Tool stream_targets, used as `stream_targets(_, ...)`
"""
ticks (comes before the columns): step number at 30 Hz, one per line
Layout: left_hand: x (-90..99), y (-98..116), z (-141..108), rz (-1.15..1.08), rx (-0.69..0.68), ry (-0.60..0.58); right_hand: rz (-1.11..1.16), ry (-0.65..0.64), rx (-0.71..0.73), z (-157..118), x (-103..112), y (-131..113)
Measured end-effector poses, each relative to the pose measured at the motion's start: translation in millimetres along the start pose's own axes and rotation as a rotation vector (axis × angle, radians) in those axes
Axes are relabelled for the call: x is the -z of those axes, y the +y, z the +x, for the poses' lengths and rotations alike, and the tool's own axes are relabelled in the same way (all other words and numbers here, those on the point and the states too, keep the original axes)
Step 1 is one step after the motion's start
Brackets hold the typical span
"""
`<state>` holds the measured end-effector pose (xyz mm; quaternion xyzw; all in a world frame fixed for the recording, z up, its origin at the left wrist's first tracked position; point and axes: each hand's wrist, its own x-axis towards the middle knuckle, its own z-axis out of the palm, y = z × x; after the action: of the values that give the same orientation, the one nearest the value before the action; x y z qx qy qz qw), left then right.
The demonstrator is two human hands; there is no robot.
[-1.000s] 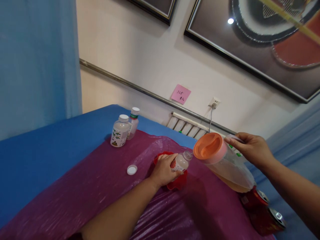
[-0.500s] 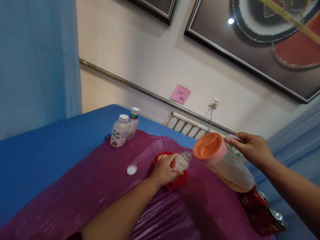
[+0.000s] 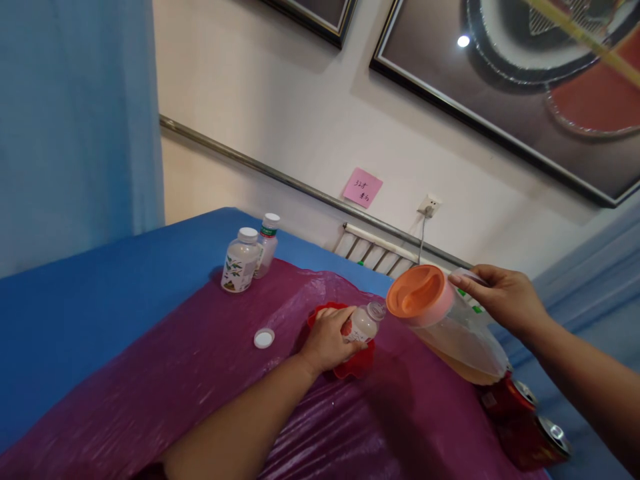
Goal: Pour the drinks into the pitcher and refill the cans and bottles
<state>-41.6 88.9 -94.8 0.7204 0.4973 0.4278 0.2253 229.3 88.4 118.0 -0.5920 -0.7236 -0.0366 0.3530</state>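
My left hand (image 3: 327, 339) is wrapped round a small clear bottle (image 3: 367, 323), which has no cap on and tilts to the right. Beneath the bottle lies a red wavy-rimmed dish (image 3: 357, 365), partly covered by the hand. By its handle, my right hand (image 3: 510, 293) grips a clear plastic pitcher (image 3: 457, 340) with an orange lid (image 3: 419, 293). The pitcher leans left, holding a pale brownish liquid low down, its lid close to the bottle's mouth. Whether liquid is flowing I cannot tell. A white cap (image 3: 264, 339) rests on the purple plastic sheet (image 3: 200, 373).
Two white-capped bottles, a wide one (image 3: 240, 261) and a slimmer one (image 3: 267, 243), stand at the back left. Red drink cans (image 3: 537, 440) are at the right edge. Behind the blue-covered table (image 3: 110, 293) are a radiator (image 3: 373, 253) and a wall socket (image 3: 429, 205).
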Motion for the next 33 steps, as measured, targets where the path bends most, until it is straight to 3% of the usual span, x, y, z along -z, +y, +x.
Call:
stream_targets(9, -0.8, -1.0, 0.0, -0.005, -0.007, 0.013, 0.072, -0.08, -0.154, -1.5, 0.9, -2.6)
stream_targets(33, -2.0, -3.3, 1.2, -0.002, -0.011, 0.005, 0.071, -0.067, -0.128, -4.5, 3.1, -0.4)
